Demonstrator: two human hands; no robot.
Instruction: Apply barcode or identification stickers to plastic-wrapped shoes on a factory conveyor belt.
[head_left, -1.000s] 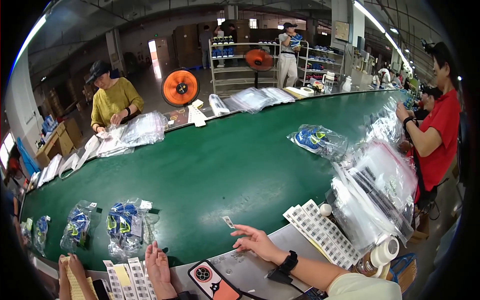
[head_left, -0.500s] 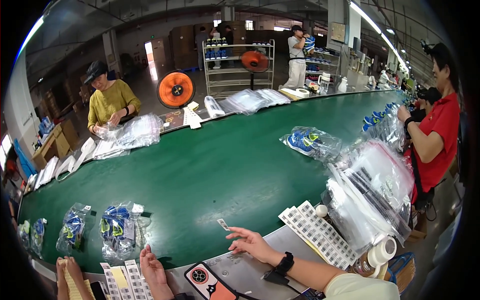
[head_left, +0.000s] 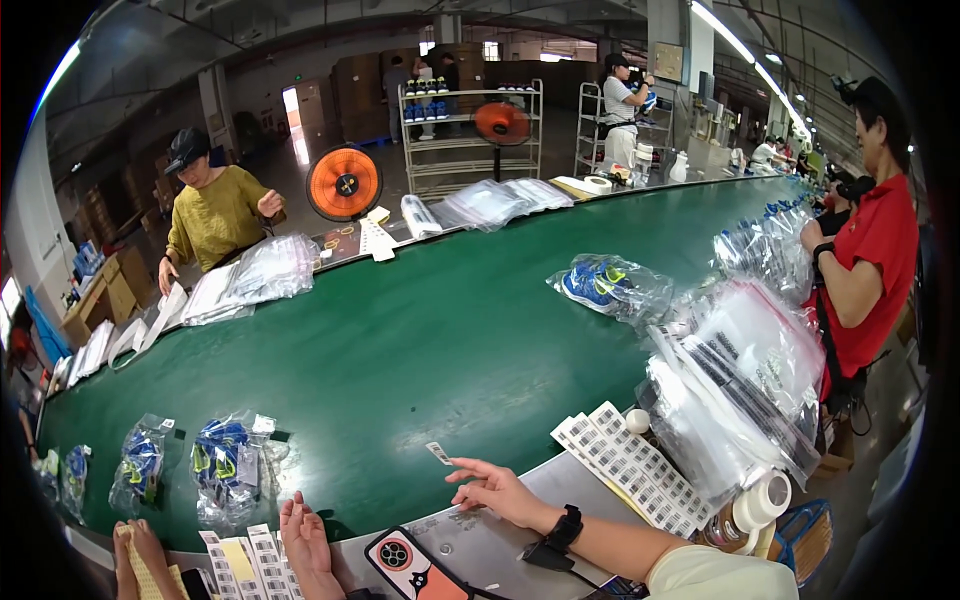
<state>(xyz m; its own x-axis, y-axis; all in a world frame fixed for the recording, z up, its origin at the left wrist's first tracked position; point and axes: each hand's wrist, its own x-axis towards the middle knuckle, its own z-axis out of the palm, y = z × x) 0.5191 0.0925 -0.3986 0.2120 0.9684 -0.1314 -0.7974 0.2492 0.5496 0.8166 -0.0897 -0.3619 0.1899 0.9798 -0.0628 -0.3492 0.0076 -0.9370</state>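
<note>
My right hand [head_left: 490,490] hovers over the near edge of the green belt. A small white barcode label [head_left: 439,454] clings to its extended index fingertip, while the other fingers curl loosely. My left hand [head_left: 308,540] rests at the near edge, palm turned up, fingers loosely bent and holding nothing. Beside it lie white label sheets [head_left: 268,560]. Between my hands and nearer me is a phone [head_left: 410,568] in a cat-patterned case. Ahead of my left hand, a clear bag [head_left: 228,465] of blue and lime shoes sits on the belt [head_left: 400,350].
More bagged shoes [head_left: 138,465] lie left, near a co-worker's hands [head_left: 145,550] holding a yellow sheet. Another bagged pair [head_left: 605,283] is at right. Barcode sheets [head_left: 640,470], plastic bags [head_left: 730,390] and a white-lidded bottle [head_left: 755,510] stand right. Co-workers stand across [head_left: 220,205] and right [head_left: 880,240].
My right hand and the label keep their pose together; the view shifts slightly. The bagged pair at right slides a little left. The co-worker across has let go of the bags and raised one hand.
</note>
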